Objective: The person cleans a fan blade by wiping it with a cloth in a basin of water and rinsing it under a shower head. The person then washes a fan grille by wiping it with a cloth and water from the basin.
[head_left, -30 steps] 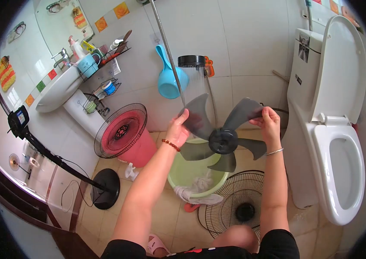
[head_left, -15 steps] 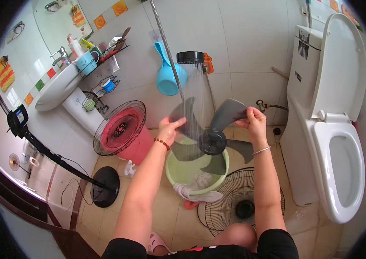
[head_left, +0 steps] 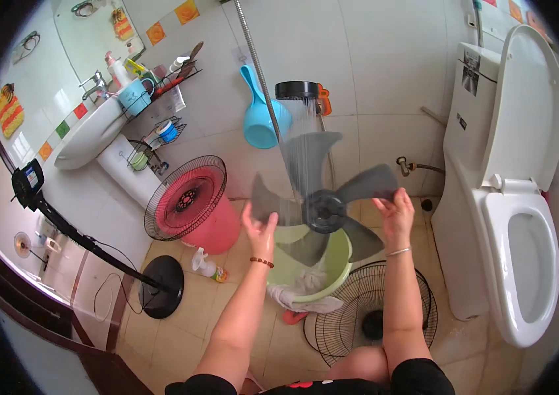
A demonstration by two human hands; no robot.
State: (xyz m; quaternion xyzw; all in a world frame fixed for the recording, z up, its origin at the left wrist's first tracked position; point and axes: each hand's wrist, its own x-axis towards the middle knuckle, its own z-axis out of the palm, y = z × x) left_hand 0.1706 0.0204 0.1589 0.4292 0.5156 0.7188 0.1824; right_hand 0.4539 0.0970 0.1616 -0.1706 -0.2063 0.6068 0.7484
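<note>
A dark grey fan blade (head_left: pixel 325 210) with a round hub and several wide vanes is held up under falling water. My left hand (head_left: pixel 261 232) has its thumb and fingers about the tip of the left vane. At the right, my right hand (head_left: pixel 396 217) pinches the edge of another vane. Water streams from the black shower head (head_left: pixel 296 90) onto the upper and left vanes. Below the fan blade stands a pale green basin (head_left: pixel 344 260), with a wet grey cloth (head_left: pixel 306 286) hanging over its front rim.
A black wire fan guard (head_left: pixel 345 316) lies on the floor by my knee. Another guard (head_left: pixel 187 197) rests against a pink bucket (head_left: pixel 220 227). Left is the fan stand (head_left: pixel 161 286); a spray bottle (head_left: pixel 207 266) lies nearby. The toilet (head_left: pixel 490 263) stands right, a blue dipper (head_left: pixel 266 122) hangs behind.
The fan blade has turned clockwise, its upper vane now nearer the shower head. My left hand has moved down to the left vane's tip; my right hand is slightly lower.
</note>
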